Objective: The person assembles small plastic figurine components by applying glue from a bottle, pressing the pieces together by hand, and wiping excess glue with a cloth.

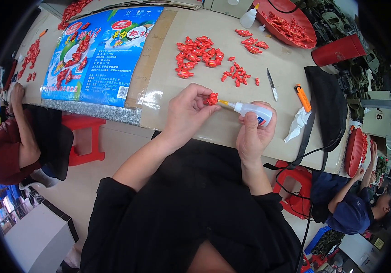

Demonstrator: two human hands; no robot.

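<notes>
Between the thumb and fingers of my left hand is a small red figurine, held just above the table's front edge. My right hand grips a small white glue bottle lying sideways. Its thin yellowish nozzle points left at the figurine, with the tip at or very close to it; whether they touch I cannot tell. Beyond my hands a pile of red figurines lies on the table, with a group of smaller red pieces to its right.
A craft knife, an orange lighter, a crumpled tissue and a black bag lie to the right. Behind them are a red bowl of pieces and a red cup. Blue printed cardboard covers the left; people sit at both sides.
</notes>
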